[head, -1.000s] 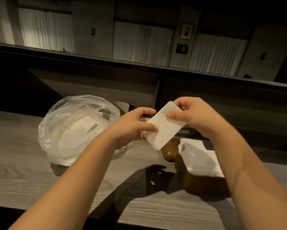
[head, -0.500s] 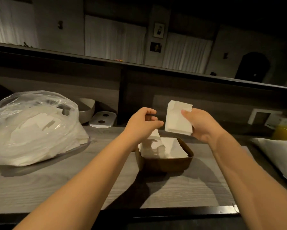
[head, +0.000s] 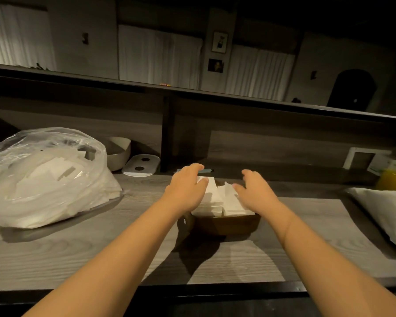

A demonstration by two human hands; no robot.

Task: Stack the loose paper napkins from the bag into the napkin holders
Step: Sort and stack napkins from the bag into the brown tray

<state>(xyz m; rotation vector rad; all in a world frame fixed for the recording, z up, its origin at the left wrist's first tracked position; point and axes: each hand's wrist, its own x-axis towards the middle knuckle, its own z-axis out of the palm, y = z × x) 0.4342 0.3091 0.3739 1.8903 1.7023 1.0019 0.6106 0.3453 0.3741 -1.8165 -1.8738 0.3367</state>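
Both hands spread, fingers gripping nothing: left hand (head: 186, 191) and right hand (head: 256, 193) press the paper napkins (head: 217, 200) under their fingertips in the brown napkin holder (head: 226, 224). Napkins light, floppy; pinch stack edges.

I see two bare forearms coming in from the bottom edge, each ending in a bare hand: the left hand (head: 185, 191) and the right hand (head: 255, 191). No sleeve shows anywhere along either arm; they are uncovered from the frame edge to the wrist. I see no watch, bracelet, ring or glove on either side. The fingernails that show are short and plain. The dim light leaves finer detail on the knuckles too soft for me to tell.
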